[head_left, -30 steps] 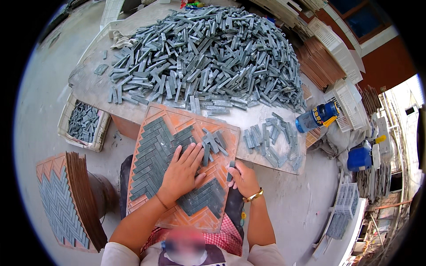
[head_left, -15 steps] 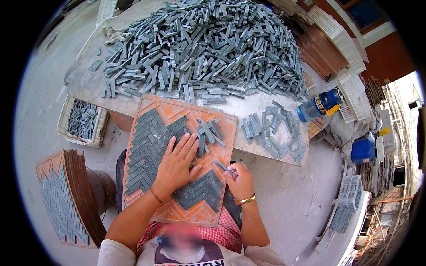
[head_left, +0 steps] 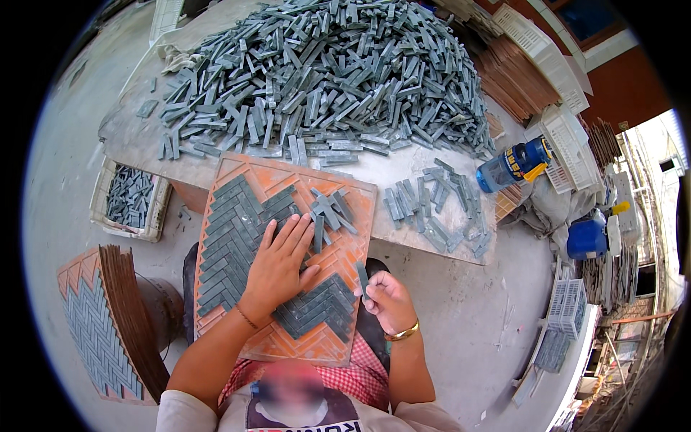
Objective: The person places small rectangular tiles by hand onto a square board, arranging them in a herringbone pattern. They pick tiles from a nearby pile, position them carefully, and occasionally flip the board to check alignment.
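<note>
An orange herringbone tray (head_left: 327,351) lies tilted across my lap, its far end against the table. Dark grey-green stone strips (head_left: 230,248) fill the left part of its grooves, and another patch of them (head_left: 317,306) sits at the lower right. My left hand (head_left: 283,259) rests flat on the laid strips, fingers stretched out. Just past its fingertips, several loose strips (head_left: 332,210) lie heaped on the tray. Beside the tray's right edge, my right hand (head_left: 385,299) pinches one stone strip (head_left: 362,275), held upright between thumb and fingers.
A big heap of strips (head_left: 331,79) covers the table's far part; a smaller scatter (head_left: 439,205) lies near its right corner. A blue bottle (head_left: 507,169) stands at the right. On the left are a white crate (head_left: 108,191) of strips and a stack of trays (head_left: 126,309).
My right hand has moved slightly down and away from the tray, and its strip has turned more upright. My left hand stays flat on the strips.
</note>
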The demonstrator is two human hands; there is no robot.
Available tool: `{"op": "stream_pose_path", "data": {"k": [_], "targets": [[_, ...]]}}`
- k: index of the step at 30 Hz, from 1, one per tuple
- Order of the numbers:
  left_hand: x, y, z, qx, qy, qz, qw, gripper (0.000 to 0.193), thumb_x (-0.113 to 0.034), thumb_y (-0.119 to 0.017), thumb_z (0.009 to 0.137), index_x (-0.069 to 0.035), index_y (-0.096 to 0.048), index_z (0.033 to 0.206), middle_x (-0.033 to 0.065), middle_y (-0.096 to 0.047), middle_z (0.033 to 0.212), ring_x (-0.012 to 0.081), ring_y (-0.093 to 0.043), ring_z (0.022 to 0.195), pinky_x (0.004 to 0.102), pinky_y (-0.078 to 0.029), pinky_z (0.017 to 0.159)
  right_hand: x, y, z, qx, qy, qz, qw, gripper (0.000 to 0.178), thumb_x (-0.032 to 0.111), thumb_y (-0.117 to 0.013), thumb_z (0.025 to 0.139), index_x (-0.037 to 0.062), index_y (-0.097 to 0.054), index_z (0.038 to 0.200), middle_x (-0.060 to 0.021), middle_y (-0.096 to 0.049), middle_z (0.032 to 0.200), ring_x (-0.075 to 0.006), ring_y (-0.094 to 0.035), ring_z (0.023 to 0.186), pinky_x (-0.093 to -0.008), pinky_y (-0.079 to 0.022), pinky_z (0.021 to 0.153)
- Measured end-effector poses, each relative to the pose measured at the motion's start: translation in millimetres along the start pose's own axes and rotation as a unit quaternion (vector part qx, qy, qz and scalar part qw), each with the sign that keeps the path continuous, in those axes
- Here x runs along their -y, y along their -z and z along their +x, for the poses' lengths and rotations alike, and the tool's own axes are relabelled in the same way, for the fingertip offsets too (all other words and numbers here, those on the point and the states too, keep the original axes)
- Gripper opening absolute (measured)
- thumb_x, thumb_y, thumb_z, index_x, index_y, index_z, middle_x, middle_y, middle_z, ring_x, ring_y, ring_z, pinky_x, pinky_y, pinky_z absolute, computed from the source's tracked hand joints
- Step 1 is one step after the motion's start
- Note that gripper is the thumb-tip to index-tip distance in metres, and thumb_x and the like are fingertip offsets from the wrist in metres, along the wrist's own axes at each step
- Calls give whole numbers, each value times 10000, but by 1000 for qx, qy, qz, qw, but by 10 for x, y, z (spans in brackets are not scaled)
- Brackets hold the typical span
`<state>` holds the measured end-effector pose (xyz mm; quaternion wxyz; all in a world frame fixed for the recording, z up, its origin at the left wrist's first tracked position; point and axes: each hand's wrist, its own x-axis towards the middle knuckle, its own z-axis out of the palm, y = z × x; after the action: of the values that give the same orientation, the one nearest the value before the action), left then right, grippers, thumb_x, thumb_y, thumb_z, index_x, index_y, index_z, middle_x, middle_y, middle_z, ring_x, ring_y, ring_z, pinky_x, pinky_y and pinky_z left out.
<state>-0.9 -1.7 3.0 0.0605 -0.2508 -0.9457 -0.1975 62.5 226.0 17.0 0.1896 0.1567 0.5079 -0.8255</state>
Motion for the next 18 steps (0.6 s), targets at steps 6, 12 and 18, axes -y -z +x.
{"op": "stream_pose_path", "data": {"k": [6, 12, 18], "targets": [[6, 12, -9, 1, 1, 5, 1000, 648, -371, -576, 808, -32, -381, 1326, 86, -350, 1409, 231, -290, 1324, 444, -170, 1101, -94, -65, 39, -90, 133, -255, 954, 104, 57, -617, 808, 32, -549, 882, -91, -622, 822, -97, -521, 597, -217, -411, 523], [10, -1, -11, 3, 1, 2, 1000, 654, -380, -565, 818, -36, -368, 1339, 86, -335, 1421, 232, -285, 1326, 443, -167, 1103, -224, -148, 84, -145, 338, -543, 755, 165, -1, -671, 710, 17, -603, 860, -85, -591, 763, -144, -564, 532, -254, -444, 485], [15, 1, -24, 6, 4, 3, 1000, 650, -387, -557, 821, -37, -370, 1336, 87, -332, 1423, 233, -284, 1326, 441, -164, 1104, -268, -220, 62, -164, 339, -559, 739, 157, -12, -668, 713, 15, -603, 853, -92, -593, 773, -153, -571, 529, -250, -450, 488]]}}
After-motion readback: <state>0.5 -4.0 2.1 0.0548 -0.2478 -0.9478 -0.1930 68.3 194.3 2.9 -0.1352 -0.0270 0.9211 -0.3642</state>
